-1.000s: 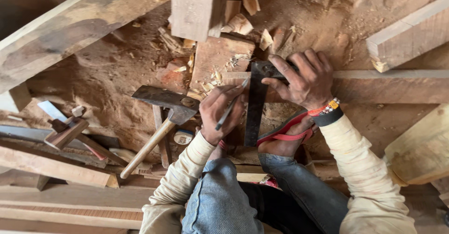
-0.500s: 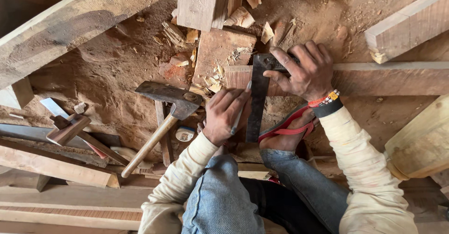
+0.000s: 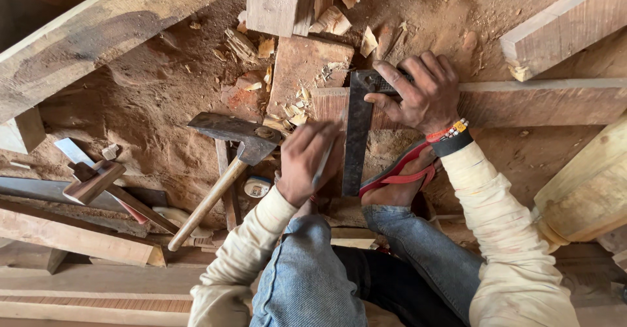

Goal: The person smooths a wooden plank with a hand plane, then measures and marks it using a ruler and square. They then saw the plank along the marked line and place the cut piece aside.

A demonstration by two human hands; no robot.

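The right hand (image 3: pixel 421 95) presses the try square (image 3: pixel 356 131) flat across the reddish plank (image 3: pixel 542 103) so its blade guides the pencil (image 3: pixel 324 160) gripped in the left hand (image 3: pixel 307 160) just left of it.

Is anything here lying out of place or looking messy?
Wood chips lie scattered over the dirt and onto the plank beside the try square. A hammer lies loose nearby. Nothing looks damaged.
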